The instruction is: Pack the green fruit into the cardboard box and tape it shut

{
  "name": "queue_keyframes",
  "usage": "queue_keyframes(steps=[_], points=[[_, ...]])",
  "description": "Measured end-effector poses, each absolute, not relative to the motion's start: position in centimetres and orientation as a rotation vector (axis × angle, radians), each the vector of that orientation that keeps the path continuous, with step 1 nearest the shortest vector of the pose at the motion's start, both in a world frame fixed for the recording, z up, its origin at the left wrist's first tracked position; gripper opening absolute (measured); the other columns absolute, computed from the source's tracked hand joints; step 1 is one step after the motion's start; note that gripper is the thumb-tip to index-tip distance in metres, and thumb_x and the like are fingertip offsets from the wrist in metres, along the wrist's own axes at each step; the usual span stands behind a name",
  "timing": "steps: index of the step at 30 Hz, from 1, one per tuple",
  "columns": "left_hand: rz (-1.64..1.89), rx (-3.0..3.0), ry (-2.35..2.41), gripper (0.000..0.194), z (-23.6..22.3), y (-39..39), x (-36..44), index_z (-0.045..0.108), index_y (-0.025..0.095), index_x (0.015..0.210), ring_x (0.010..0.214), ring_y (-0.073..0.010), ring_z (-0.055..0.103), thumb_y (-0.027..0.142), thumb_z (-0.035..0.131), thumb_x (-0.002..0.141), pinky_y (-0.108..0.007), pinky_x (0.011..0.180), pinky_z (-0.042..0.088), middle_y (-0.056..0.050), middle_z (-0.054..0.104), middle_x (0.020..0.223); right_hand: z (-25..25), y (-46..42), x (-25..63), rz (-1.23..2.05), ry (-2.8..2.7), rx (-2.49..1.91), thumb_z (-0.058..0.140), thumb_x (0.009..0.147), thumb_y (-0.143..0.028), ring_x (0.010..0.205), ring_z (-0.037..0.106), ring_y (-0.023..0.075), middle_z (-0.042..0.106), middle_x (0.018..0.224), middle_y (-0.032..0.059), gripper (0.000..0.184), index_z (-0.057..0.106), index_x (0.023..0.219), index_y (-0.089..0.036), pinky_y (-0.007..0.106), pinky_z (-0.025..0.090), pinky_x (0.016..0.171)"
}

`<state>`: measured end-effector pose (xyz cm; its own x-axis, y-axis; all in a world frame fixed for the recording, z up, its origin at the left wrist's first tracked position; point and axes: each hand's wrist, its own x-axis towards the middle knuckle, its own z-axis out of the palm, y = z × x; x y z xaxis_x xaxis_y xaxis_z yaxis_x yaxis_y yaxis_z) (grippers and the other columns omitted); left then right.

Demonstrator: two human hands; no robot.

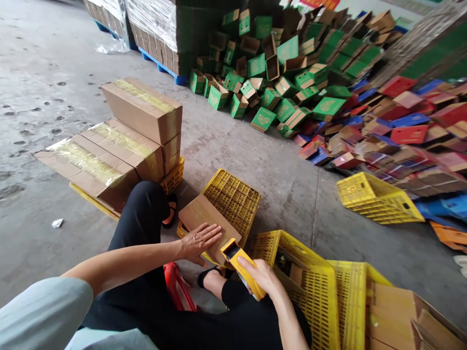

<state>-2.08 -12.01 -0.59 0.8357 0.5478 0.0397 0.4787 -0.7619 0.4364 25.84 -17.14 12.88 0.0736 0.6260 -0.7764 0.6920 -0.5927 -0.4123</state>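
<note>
My left hand point(200, 240) lies flat with fingers spread on a brown cardboard box point(197, 214) that rests on an overturned yellow crate point(233, 197). My right hand point(263, 277) is wrapped round a yellow tape dispenser point(241, 265), whose front end touches the near end of the box. My black-trousered legs frame the crate.
Taped brown cartons point(116, 141) are stacked at the left on a yellow crate. Yellow crates point(314, 282) with cardboard stand at my right, another crate point(377, 198) lies further off. A big heap of green, red and blue boxes point(328, 82) fills the back right. Wrapped pallets point(160, 29) stand behind.
</note>
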Motion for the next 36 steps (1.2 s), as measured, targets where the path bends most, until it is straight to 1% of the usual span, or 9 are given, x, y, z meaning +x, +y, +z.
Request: queue_keyframes(steps=[3, 7, 12, 16, 22, 26, 28, 31, 36], points=[[0.240, 2.609, 0.747, 0.119, -0.3, -12.8, -1.0, 0.013, 0.016, 0.172, 0.163, -0.0422, 0.015, 0.067, 0.073, 0.083, -0.060, 0.131, 0.014, -0.016, 0.014, 0.177, 12.6, -17.1, 25.6, -1.575, 1.381, 2.269, 0.052, 0.102, -0.059, 0.047, 0.069, 0.0196, 0.067, 0.056, 0.0083, 0.050, 0.065, 0.077, -0.017, 0.026, 0.057, 0.045], [0.233, 2.603, 0.651, 0.117, -0.1, -13.3, 0.2, 0.001, 0.015, 0.172, 0.164, -0.0348, 0.017, 0.068, 0.064, 0.089, -0.051, 0.133, 0.011, -0.015, 0.013, 0.178, 12.7, -17.2, 25.6, -1.580, 1.373, 2.274, 0.052, 0.103, -0.058, 0.046, 0.067, 0.0194, 0.065, 0.053, 0.0067, 0.048, 0.062, 0.078, -0.017, 0.026, 0.057, 0.045], [0.216, 2.604, 0.622, 0.118, -0.3, -12.8, 0.0, 0.002, 0.013, 0.172, 0.164, -0.0365, 0.016, 0.069, 0.065, 0.089, -0.052, 0.132, 0.011, -0.017, 0.012, 0.177, 12.4, -17.7, 25.6, -1.647, 1.356, 2.288, 0.053, 0.102, -0.059, 0.049, 0.068, 0.0200, 0.066, 0.057, 0.0072, 0.046, 0.059, 0.079, -0.020, 0.027, 0.058, 0.047], [0.214, 2.605, 0.598, 0.114, -0.3, -12.5, -0.2, 0.004, 0.012, 0.172, 0.164, -0.0365, 0.017, 0.066, 0.064, 0.091, -0.054, 0.132, 0.013, -0.018, 0.015, 0.177, 12.8, -18.5, 26.4, -1.683, 1.366, 2.280, 0.052, 0.100, -0.061, 0.052, 0.070, 0.0217, 0.067, 0.060, 0.0077, 0.045, 0.061, 0.082, -0.021, 0.032, 0.060, 0.050], [0.229, 2.618, 0.616, 0.114, -0.2, -12.8, -0.4, 0.012, 0.011, 0.172, 0.163, -0.0380, 0.019, 0.067, 0.067, 0.089, -0.054, 0.132, 0.015, -0.019, 0.015, 0.176, 14.4, -19.5, 28.8, -1.610, 1.274, 2.252, 0.054, 0.099, -0.057, 0.053, 0.072, 0.0234, 0.069, 0.059, 0.0087, 0.042, 0.059, 0.077, -0.022, 0.032, 0.060, 0.051], [0.197, 2.637, 0.667, 0.116, -0.2, -13.4, 0.1, 0.014, 0.010, 0.171, 0.163, -0.0405, 0.018, 0.068, 0.069, 0.086, -0.056, 0.131, 0.015, -0.021, 0.014, 0.176, 14.2, -19.6, 28.6, -1.546, 1.311, 2.273, 0.057, 0.099, -0.055, 0.053, 0.072, 0.0239, 0.069, 0.059, 0.0092, 0.041, 0.059, 0.075, -0.021, 0.032, 0.060, 0.050], [0.175, 2.650, 0.647, 0.117, -0.2, -13.8, 0.7, 0.013, 0.013, 0.172, 0.163, -0.0405, 0.014, 0.070, 0.069, 0.086, -0.057, 0.131, 0.011, -0.019, 0.012, 0.177, 13.8, -19.8, 28.4, -1.560, 1.338, 2.285, 0.055, 0.099, -0.057, 0.051, 0.071, 0.0234, 0.068, 0.058, 0.0092, 0.043, 0.058, 0.075, -0.021, 0.032, 0.059, 0.049], [0.168, 2.645, 0.553, 0.121, -0.4, -14.4, 1.7, 0.007, 0.014, 0.172, 0.164, -0.0374, 0.012, 0.072, 0.068, 0.085, -0.054, 0.133, 0.009, -0.016, 0.011, 0.177, 13.5, -20.1, 28.2, -1.586, 1.362, 2.308, 0.050, 0.100, -0.062, 0.051, 0.070, 0.0227, 0.067, 0.058, 0.0082, 0.047, 0.061, 0.078, -0.021, 0.032, 0.059, 0.050], [0.168, 2.679, 0.508, 0.116, -0.9, -14.5, 2.4, 0.002, 0.009, 0.171, 0.165, -0.0353, 0.012, 0.061, 0.067, 0.090, -0.052, 0.133, 0.010, -0.018, 0.009, 0.177, 13.4, -20.6, 28.6, -1.665, 1.377, 2.277, 0.049, 0.100, -0.065, 0.050, 0.069, 0.0223, 0.067, 0.059, 0.0094, 0.050, 0.063, 0.080, -0.020, 0.033, 0.058, 0.050]])
